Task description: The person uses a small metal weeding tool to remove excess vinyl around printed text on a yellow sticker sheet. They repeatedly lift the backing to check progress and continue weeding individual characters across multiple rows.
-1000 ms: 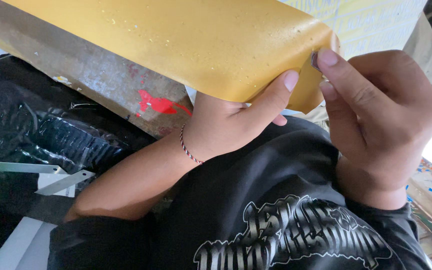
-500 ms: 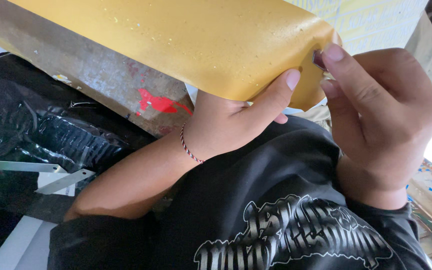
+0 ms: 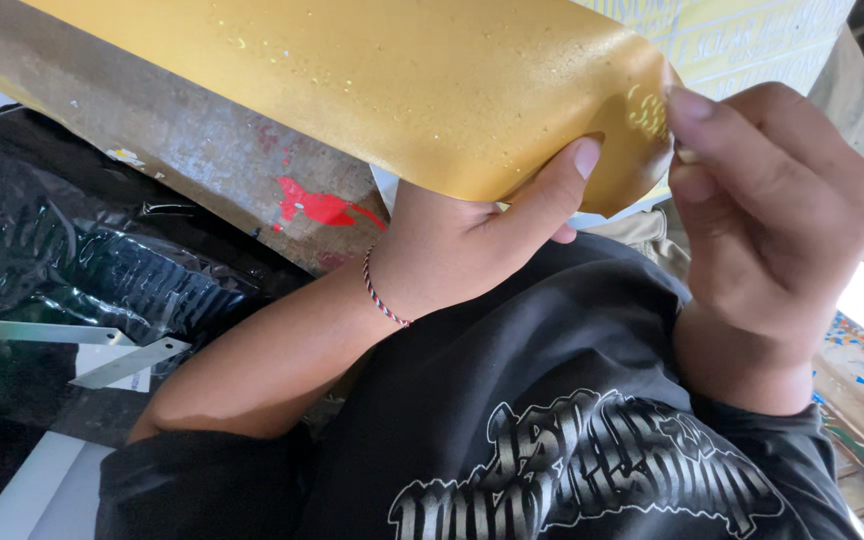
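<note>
Two bare hands work one corner of a wide, glossy gold-yellow sheet of speckled film that curves out over the person's lap. Farthest to the left of the grip, two pale cut strips lie on crumpled black plastic wrap, well apart from either hand. Nearer, a worn grey board with a red paint splash runs under the sheet, just beside the wrist that wears a thin braided red-and-blue bracelet.

At the grip itself, the left hand cups the sheet from below, with its thumb pressed up against the rolled lower edge, so it pinches the film between thumb and the hidden fingers. Just right of that thumb, the right hand has its fingertips closed together on the sheet's very corner, where the film looks thin and lets light through.

Compared with half a second ago, the right fingertips sit slightly higher on the corner and cover the small dark spot that showed there; the left thumb has not shifted. I judge that the corner is being picked or rubbed rather than pulled away, since the sheet's curve looks unchanged.
</note>
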